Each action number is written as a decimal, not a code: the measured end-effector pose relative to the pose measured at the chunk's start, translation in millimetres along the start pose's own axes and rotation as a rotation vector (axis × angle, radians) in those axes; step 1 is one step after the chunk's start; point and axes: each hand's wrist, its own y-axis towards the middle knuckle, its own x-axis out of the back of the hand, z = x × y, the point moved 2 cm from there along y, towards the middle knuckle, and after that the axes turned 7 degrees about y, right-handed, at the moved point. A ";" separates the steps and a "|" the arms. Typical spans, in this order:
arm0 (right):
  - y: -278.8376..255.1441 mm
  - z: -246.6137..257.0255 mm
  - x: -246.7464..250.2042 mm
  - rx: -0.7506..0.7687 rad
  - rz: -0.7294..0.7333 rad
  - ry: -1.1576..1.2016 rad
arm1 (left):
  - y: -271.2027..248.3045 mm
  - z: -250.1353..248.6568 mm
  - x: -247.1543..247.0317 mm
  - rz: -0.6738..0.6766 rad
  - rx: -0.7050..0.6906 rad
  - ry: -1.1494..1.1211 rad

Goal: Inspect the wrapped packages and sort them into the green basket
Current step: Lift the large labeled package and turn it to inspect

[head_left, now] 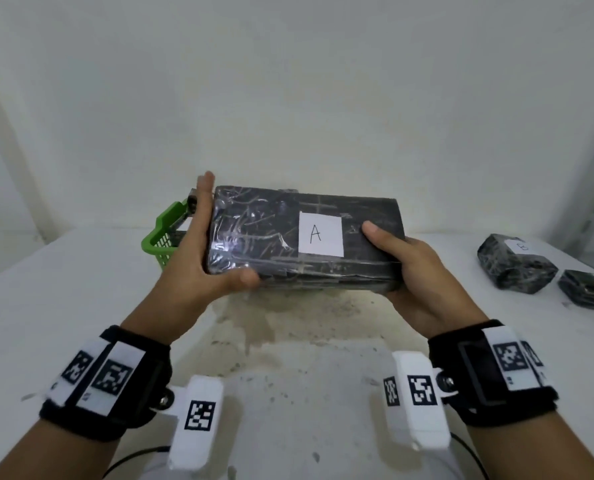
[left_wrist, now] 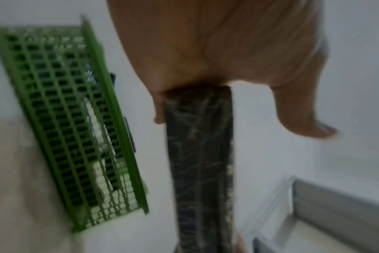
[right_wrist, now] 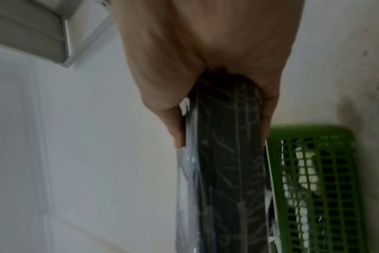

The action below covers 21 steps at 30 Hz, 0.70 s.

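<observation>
Package A point(head_left: 302, 237), a flat black block in clear film with a white label marked "A", hangs level above the table between both hands. My left hand point(head_left: 198, 244) presses its left end with straight fingers pointing up past the far corner, the thumb spread below the front edge. My right hand point(head_left: 409, 268) grips the right end, thumb on top and fingers underneath. The green basket point(head_left: 160, 237) stands just behind the package's left end, mostly hidden by it. In the wrist views the package point(left_wrist: 199, 162) point(right_wrist: 227, 171) runs edge-on beside the basket point(left_wrist: 65, 119) point(right_wrist: 314, 188), which holds wrapped items.
Two more black wrapped packages lie on the white table at the far right: a chunky one point(head_left: 517, 268) with a white label and a flat one point(head_left: 589, 292) at the frame edge. A white wall stands close behind. The table point(head_left: 63, 306) has stains in its middle.
</observation>
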 end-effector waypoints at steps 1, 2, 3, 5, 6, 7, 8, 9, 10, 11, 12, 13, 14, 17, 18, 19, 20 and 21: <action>0.5 -1.0 -0.6 0.032 -0.010 -0.003 | 1.4 4.4 -2.0 -0.026 0.085 -0.117; 1.7 -3.0 -0.2 0.062 -0.021 -0.017 | 1.6 7.6 -4.1 -0.044 0.165 -0.208; 1.9 -4.0 -1.0 0.081 -0.029 -0.030 | 2.0 6.4 -6.8 -0.067 0.225 -0.252; 1.1 -5.9 -4.1 0.078 -0.012 -0.051 | 1.8 6.1 -11.2 -0.124 0.268 -0.219; 0.4 -7.2 -6.1 0.067 0.000 -0.065 | 0.0 5.5 -13.4 -0.148 0.260 -0.181; -0.6 -8.6 -7.9 0.067 -0.005 -0.080 | -2.2 4.6 -14.8 -0.169 0.244 -0.144; -1.2 -9.4 -8.6 0.084 -0.032 -0.099 | -3.8 2.8 -16.3 -0.174 0.224 -0.113; -1.6 -9.6 -9.1 0.113 -0.069 -0.111 | -5.9 0.7 -18.0 -0.168 0.211 -0.097; -1.6 -9.9 -9.4 0.146 -0.098 -0.119 | -6.7 1.0 -19.3 -0.151 0.208 -0.100; -2.0 -9.9 -10.4 0.175 -0.109 -0.123 | -7.3 0.1 -20.6 -0.137 0.210 -0.107; -2.1 -10.3 -11.2 0.196 -0.101 -0.128 | -7.1 0.1 -19.8 -0.136 0.207 -0.114; -2.4 -10.1 -12.1 0.209 -0.068 -0.136 | -6.4 -1.0 -17.7 -0.150 0.204 -0.119; -2.3 -10.4 -13.6 0.218 -0.007 -0.152 | -5.0 0.2 -12.9 -0.173 0.198 -0.123; -2.4 -15.7 -18.5 0.209 0.187 -0.236 | -1.4 4.4 3.3 -0.168 0.206 -0.178; -1.2 -18.2 -18.7 0.204 0.189 -0.254 | -0.7 6.5 7.7 -0.133 0.205 -0.196; 0.4 -20.8 -18.2 0.201 0.172 -0.258 | -0.6 8.1 11.2 -0.097 0.202 -0.196; 1.3 -22.7 -17.4 0.199 0.159 -0.252 | -0.8 8.8 13.7 -0.071 0.196 -0.179; 2.0 -23.6 -16.8 0.196 0.154 -0.244 | -0.6 8.3 15.3 -0.068 0.184 -0.153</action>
